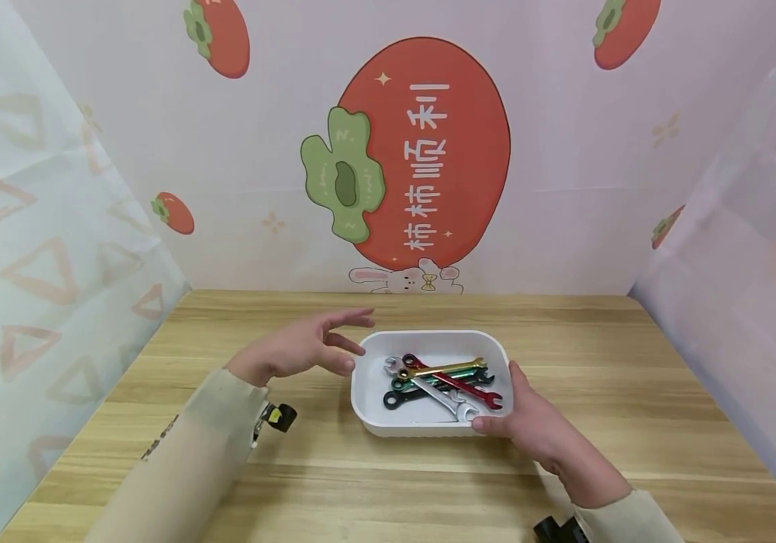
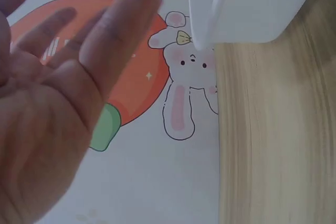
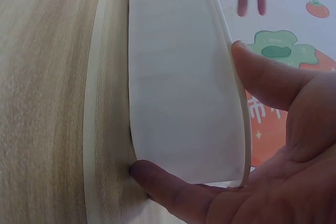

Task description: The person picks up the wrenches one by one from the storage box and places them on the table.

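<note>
A white plastic box (image 1: pixel 428 431) holds several combination wrenches piled across one another. Among them are a gold wrench (image 1: pixel 443 368), a red wrench (image 1: pixel 458 385) and a silver wrench (image 1: pixel 437 394); green and black ones lie partly covered. My right hand (image 1: pixel 537 422) grips the box's right end, thumb at the rim and fingers along the side, as the right wrist view shows on the box wall (image 3: pixel 184 82). Off the left end, my left hand (image 1: pixel 306 348) hovers with fingers stretched out, its fingertips close to the rim. Nothing is in its palm (image 2: pixel 58 93).
The wooden table (image 1: pixel 279 483) stretches out around the box. A printed backdrop (image 1: pixel 550 226) with persimmon and rabbit pictures stands along its back edge, and pale sheets (image 1: pixel 41 226) hang at both sides.
</note>
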Action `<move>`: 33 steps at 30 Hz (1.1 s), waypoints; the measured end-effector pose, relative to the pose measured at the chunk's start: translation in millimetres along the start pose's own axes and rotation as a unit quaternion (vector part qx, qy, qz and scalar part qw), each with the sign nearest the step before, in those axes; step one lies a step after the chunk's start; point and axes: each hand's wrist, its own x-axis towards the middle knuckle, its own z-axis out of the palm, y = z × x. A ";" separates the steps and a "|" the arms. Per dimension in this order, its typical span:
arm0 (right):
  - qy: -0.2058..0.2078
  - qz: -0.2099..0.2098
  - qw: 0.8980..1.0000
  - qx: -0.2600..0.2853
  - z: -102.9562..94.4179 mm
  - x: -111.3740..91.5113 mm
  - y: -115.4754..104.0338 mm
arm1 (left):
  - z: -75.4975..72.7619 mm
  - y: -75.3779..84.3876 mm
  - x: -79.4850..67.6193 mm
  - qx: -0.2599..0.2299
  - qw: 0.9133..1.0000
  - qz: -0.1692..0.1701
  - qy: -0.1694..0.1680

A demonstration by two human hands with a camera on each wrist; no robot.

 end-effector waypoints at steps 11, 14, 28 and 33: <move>0.001 -0.001 1.000 0.002 -2.3 2.8 8.3 | 16.7 7.7 46.8 0.011 0.999 0.040 -0.007; 0.003 -0.001 1.000 -0.001 -2.0 2.4 8.4 | 24.2 6.2 62.2 0.030 0.999 0.037 -0.010; 0.011 -0.006 1.000 -0.011 -0.2 0.1 7.2 | 59.1 -11.9 101.3 0.065 0.998 -0.005 -0.009; 0.010 -0.004 1.000 -0.011 -0.5 1.4 8.1 | 65.5 -20.3 107.2 0.102 0.995 -0.010 0.016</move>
